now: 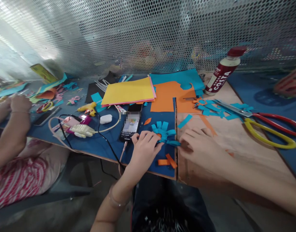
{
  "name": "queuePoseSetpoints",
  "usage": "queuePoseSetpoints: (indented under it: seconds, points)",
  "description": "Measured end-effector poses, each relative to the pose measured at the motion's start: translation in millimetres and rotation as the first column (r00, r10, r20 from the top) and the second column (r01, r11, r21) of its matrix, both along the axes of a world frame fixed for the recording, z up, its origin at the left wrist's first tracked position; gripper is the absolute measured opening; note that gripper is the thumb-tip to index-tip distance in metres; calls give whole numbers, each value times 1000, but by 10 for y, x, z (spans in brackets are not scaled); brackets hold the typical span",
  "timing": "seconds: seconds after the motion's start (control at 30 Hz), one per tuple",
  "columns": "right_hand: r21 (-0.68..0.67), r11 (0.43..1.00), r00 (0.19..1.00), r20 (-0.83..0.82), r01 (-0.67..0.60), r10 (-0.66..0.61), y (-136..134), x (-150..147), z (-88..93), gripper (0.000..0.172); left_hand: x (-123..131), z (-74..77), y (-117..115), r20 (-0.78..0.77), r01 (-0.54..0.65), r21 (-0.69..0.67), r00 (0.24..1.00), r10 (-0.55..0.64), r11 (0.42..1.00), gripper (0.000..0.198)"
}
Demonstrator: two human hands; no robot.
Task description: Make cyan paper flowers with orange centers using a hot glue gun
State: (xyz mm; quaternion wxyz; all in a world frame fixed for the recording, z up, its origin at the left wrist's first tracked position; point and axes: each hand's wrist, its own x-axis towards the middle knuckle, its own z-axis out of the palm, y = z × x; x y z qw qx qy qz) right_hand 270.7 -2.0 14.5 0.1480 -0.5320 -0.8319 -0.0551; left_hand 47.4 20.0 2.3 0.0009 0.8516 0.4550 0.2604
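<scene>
A blue paper flower (163, 132) with an orange centre lies on the blue tabletop between my hands. My left hand (147, 145) grips its near left edge, fingers bent over it. At the flower's right side, my right hand (197, 143) pinches the tip of a blue petal (173, 142), fingers curled together. Just below the flower are orange paper strips (163, 162). A lit phone (130, 125) with a cable plugged in lies beyond my left hand. A loose blue strip (185, 121) rests above my right hand.
Large scissors (271, 129) with red and yellow handles lie at right, near blue paper scraps (213, 109) and a Costa bottle (224, 72). Yellow sheets (128, 91) and orange paper (162, 95) lie behind. A yellow glue gun (87, 109) and cables are left. Another person's arms (11, 129) are far left.
</scene>
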Motion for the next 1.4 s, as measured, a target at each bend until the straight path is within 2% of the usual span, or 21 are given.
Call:
queuePoseSetpoints:
  seconds: [0.3,0.63,1.17,1.4]
  points:
    - [-19,1000,999,-33,-15,14,66,-3,-13,17,18,-12,2,23,1,30,1000,-2,1000,7]
    - [-19,1000,1000,6,-21,21,120,-97,34,18,17,-20,10,35,17,32,999,-18,999,6]
    - [63,997,998,41,-39,37,117,-115,40,21,20,-45,16,27,15,68,1000,-16,998,8]
    - [20,999,998,28,-49,49,108,-124,68,21,24,-34,8,15,16,68,1000,-17,998,9]
